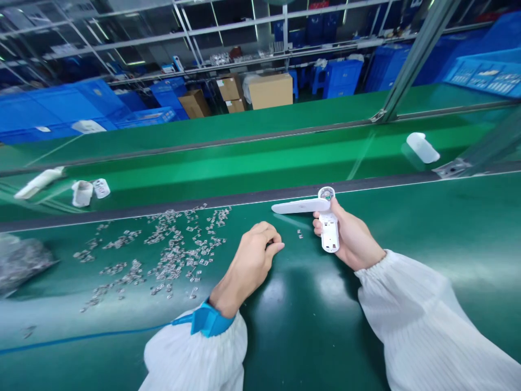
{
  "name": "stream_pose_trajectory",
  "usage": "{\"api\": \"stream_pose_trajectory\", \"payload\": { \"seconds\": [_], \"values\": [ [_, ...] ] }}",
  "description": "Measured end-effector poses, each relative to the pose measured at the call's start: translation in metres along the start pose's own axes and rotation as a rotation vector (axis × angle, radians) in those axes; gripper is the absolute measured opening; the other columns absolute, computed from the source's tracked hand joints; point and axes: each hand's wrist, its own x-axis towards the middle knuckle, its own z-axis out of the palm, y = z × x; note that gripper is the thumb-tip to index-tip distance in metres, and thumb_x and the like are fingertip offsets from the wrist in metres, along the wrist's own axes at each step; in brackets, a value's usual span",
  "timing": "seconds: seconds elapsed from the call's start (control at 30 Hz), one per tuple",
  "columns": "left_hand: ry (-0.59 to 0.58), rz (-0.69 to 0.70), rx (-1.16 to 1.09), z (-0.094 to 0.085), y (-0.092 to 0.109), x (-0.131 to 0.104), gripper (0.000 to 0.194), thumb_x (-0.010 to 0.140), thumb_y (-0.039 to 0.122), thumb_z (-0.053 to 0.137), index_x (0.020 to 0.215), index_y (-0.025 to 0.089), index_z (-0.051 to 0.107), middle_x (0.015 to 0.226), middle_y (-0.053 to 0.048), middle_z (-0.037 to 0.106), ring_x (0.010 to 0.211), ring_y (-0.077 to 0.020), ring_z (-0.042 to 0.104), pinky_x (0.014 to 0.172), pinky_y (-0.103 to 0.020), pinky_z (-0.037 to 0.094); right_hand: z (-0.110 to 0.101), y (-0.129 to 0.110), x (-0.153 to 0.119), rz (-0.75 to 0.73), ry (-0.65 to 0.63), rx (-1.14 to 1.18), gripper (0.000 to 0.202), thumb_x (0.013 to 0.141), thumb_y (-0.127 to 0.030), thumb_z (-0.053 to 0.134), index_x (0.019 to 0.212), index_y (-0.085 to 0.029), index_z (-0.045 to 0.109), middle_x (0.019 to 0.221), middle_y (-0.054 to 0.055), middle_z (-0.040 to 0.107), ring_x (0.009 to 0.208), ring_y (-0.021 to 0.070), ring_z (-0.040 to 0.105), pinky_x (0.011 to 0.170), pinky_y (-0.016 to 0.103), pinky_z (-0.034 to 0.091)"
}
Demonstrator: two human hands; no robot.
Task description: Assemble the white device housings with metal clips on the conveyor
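My right hand (350, 233) is wrapped round a white plastic device (329, 233). Its lower part shows an open compartment, and a round end with parts inside points away from me. A long white flap (300, 206) sticks out to the left from it. My left hand (258, 255) hovers over the bench with thumb and fingers drawn together; whatever may be between them is hidden. Between the hands lie a few small metal pieces (300, 234). Left of my left hand, many more small metal pieces (173, 255) are scattered in loose heaps.
A clear bag of small parts (24, 263) lies at the left edge. A blue cord (101, 335) runs to my left wrist strap (211, 320). Beyond the dark rail, a green conveyor belt (260, 165) carries white housings (82, 193) and another white piece (423, 147).
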Motion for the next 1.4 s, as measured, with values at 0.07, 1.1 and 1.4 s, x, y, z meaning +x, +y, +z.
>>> {"api": "stream_pose_trajectory", "payload": {
  "seconds": [0.07, 1.1, 1.4],
  "values": [
    [0.033, -0.023, -0.004, 0.001, 0.003, 0.0, 0.013, 0.088, 0.015, 0.058, 0.076, 0.019, 0.064, 0.085, -0.001, 0.063, 0.077, -0.015, 0.055, 0.072, -0.03, 0.042, 0.001, -0.001, 0.0, -0.001, -0.001, 0.001, 0.034, 0.084, -0.047, 0.068, 0.085, -0.012, 0.065, 0.07, 0.003, 0.061, 0.052, 0.01, 0.055, 0.043, 0.02, 0.046],
    [0.087, -0.405, -0.842, 0.04, 0.05, 0.003, 0.017, 0.071, 0.026, 0.079, 0.08, 0.017, 0.069, 0.067, 0.0, 0.07, 0.062, -0.0139, 0.063, 0.061, -0.026, 0.051, 0.004, 0.009, -0.002, -0.024, -0.089, 0.002, 0.048, 0.082, -0.061, 0.061, 0.082, -0.013, 0.065, 0.063, 0.003, 0.061, 0.054, 0.0118, 0.054, 0.047, 0.023, 0.041],
    [0.199, 0.133, -0.22, 0.043, 0.054, -0.001, 0.019, 0.093, 0.018, 0.055, 0.086, 0.024, 0.072, 0.1, -0.002, 0.068, 0.097, -0.019, 0.057, 0.086, -0.034, 0.047, 0.013, 0.014, -0.012, -0.032, 0.027, 0.0, 0.044, 0.076, -0.059, 0.069, 0.082, -0.016, 0.065, 0.073, 0.002, 0.065, 0.059, 0.0118, 0.058, 0.051, 0.024, 0.043]
  ]
}}
